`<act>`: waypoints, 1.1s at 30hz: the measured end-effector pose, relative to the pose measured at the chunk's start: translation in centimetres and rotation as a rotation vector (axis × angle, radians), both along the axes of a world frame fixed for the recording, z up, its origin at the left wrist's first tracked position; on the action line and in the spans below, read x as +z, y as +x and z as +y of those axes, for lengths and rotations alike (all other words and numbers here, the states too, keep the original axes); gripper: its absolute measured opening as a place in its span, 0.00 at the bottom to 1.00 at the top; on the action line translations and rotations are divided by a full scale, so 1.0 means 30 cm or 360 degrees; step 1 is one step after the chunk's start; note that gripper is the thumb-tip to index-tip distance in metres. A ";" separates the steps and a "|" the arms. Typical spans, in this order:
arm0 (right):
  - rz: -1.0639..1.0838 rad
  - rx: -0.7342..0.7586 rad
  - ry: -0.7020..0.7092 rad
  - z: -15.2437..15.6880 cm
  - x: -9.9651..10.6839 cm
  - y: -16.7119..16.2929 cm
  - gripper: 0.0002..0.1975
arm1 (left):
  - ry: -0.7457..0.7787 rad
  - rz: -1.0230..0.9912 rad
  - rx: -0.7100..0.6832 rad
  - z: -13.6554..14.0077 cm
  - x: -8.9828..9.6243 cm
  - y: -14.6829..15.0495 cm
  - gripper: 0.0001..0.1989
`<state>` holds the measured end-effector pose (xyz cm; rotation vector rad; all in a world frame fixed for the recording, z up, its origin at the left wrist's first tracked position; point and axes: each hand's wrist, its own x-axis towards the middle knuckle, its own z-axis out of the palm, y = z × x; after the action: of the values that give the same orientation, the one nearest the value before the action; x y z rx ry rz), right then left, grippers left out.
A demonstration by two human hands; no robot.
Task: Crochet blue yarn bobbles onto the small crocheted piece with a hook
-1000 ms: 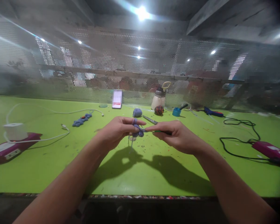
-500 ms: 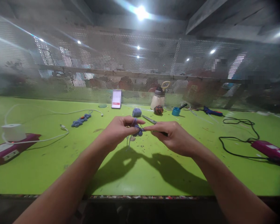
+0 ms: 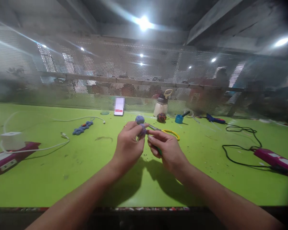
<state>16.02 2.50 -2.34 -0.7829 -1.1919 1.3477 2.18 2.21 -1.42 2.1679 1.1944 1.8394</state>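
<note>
A small blue-purple crochet piece (image 3: 143, 131) is pinched between the thumb and fingers of my left hand (image 3: 129, 142), which partly cover it. My right hand (image 3: 169, 150) is closed around a crochet hook (image 3: 159, 151); a bit of its green handle shows below the fingers, and its tip is hidden at the yarn. The fingertips of both hands nearly meet. Just beyond them lies a ball of blue-purple yarn (image 3: 139, 119). Scissors with yellow handles (image 3: 174, 134) lie behind my right hand.
A finished-looking blue crochet strip (image 3: 83, 128) lies left. Along the back stand a phone (image 3: 119, 106), a bottle (image 3: 160, 107), a dark multicoloured yarn ball (image 3: 161, 118), a blue tape-like roll (image 3: 179, 119) and a glue gun (image 3: 215, 119). Power strips (image 3: 275, 158) with cables flank both sides.
My left hand has turned so its back faces up more, over the piece. My right hand has moved slightly down and left, uncovering the yellow scissor handles. The view has tilted up slightly.
</note>
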 end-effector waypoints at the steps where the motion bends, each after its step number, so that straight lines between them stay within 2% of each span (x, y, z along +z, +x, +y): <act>1: -0.0003 -0.0021 0.0036 -0.002 -0.003 -0.002 0.14 | -0.0244 -0.0222 -0.0130 0.001 0.002 -0.001 0.14; 4: -0.0135 -0.0091 0.0274 -0.004 -0.007 0.004 0.13 | -0.0910 -0.0880 -0.0592 0.010 0.018 -0.014 0.20; 6: -0.0345 -0.0179 0.0533 -0.001 -0.006 0.017 0.12 | -0.1080 -0.1120 -0.0810 0.017 0.031 -0.031 0.21; 8: -0.0637 -0.0287 0.0895 0.007 0.000 0.036 0.12 | -0.1116 -0.1144 -0.0890 0.021 0.045 -0.051 0.21; 11: -0.1141 -0.0384 0.1484 0.019 0.010 0.066 0.16 | -0.1126 -0.0969 -0.0843 0.023 0.067 -0.087 0.18; 13: -0.1483 -0.0415 0.1700 0.024 0.016 0.082 0.19 | -0.1170 -0.0861 -0.0780 0.025 0.080 -0.110 0.15; 16: -0.1761 -0.0419 0.1821 0.019 0.028 0.097 0.21 | -0.1251 -0.0792 -0.0791 0.031 0.092 -0.133 0.09; 18: -0.1756 -0.0349 0.1810 0.013 0.039 0.103 0.21 | -0.1284 -0.0780 -0.0858 0.036 0.094 -0.141 0.07; 20: -0.1624 -0.0215 0.1702 0.009 0.051 0.106 0.20 | -0.1316 -0.0770 -0.0948 0.041 0.093 -0.143 0.06; 26: -0.1063 0.0069 0.1127 0.007 0.054 0.098 0.16 | -0.1355 -0.0855 -0.1167 0.044 0.076 -0.135 0.07; 31: -0.0739 0.0164 0.0660 0.013 0.040 0.086 0.19 | -0.1443 -0.0894 -0.1178 0.038 0.071 -0.121 0.20; 33: -0.0623 0.0166 0.0526 0.017 0.041 0.082 0.20 | -0.1436 -0.0871 -0.1159 0.034 0.072 -0.117 0.22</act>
<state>18.49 3.02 -1.10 -0.7712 -1.7335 1.0651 -1.32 3.24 0.75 1.2194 0.7247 1.1135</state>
